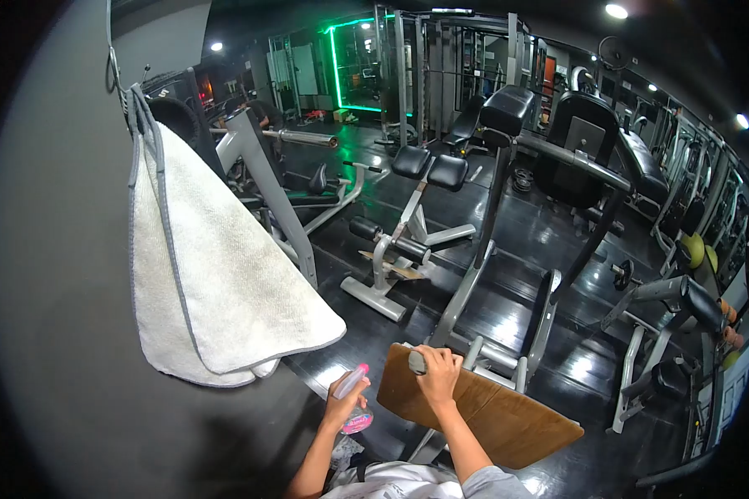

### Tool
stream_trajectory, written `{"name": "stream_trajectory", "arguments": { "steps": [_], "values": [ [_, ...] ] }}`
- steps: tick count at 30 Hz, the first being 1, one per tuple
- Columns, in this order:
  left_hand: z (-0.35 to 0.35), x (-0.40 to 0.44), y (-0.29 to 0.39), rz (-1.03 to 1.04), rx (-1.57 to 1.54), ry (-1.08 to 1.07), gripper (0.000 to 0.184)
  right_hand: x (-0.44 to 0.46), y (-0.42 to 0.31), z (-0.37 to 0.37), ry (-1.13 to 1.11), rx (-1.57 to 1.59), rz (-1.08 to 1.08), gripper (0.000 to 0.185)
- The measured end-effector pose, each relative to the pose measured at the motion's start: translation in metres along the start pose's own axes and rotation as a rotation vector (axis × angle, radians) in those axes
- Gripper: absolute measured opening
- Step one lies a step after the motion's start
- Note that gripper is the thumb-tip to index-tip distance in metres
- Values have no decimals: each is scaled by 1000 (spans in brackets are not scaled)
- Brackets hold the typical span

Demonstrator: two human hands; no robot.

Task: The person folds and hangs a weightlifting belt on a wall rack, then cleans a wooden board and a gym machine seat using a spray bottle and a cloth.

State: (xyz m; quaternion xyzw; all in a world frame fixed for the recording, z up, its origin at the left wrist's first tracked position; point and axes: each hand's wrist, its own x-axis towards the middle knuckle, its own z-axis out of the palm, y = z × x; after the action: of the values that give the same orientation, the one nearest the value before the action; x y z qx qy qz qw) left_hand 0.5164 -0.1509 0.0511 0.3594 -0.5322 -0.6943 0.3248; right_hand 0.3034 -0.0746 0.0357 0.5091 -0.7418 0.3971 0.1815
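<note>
My left hand [339, 407] is closed around a clear spray bottle [358, 422] with a pink label and a pink-and-white trigger head. The nozzle points up and to the right. At the upper left part of a brown wooden board [495, 407], my right hand [439, 376] has its fingers curled over the top edge. A small rounded grey pad [417, 363] shows at its fingertips; whether it is a cloth or a sponge I cannot tell. The board is tilted and stands just right of the bottle.
A white towel [225, 266] with grey edging hangs from a hook on the grey wall [58, 249] at left. Beyond the board stand a padded leg machine [399, 249] and a metal frame [495, 216]. A weight bench [682, 291] is at right, on dark floor [341, 274].
</note>
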Motion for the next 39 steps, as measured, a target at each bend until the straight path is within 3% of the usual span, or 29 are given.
{"name": "stream_trajectory", "arguments": {
  "steps": [11,19,21,24,27,32,39],
  "values": [
    [24,16,1,-60,14,-100,23,-10,8,1,-74,-53,-163,54],
    [27,23,-6,-65,-1,-210,18,-37,22,-22,-183,-108,-142,58],
    [24,22,-4,-64,24,-221,18,-43,25,-33,-171,-166,-113,53],
    [17,20,-4,-75,31,-232,19,-39,18,-50,40,-151,47,42],
    [5,20,-9,-83,47,-241,20,-37,16,-53,116,-113,156,43],
    [-6,17,-8,-108,15,-231,22,-30,3,-12,155,-12,134,51],
    [-10,21,-7,-84,26,-262,23,-31,-12,4,124,-54,113,44]
  ]
}}
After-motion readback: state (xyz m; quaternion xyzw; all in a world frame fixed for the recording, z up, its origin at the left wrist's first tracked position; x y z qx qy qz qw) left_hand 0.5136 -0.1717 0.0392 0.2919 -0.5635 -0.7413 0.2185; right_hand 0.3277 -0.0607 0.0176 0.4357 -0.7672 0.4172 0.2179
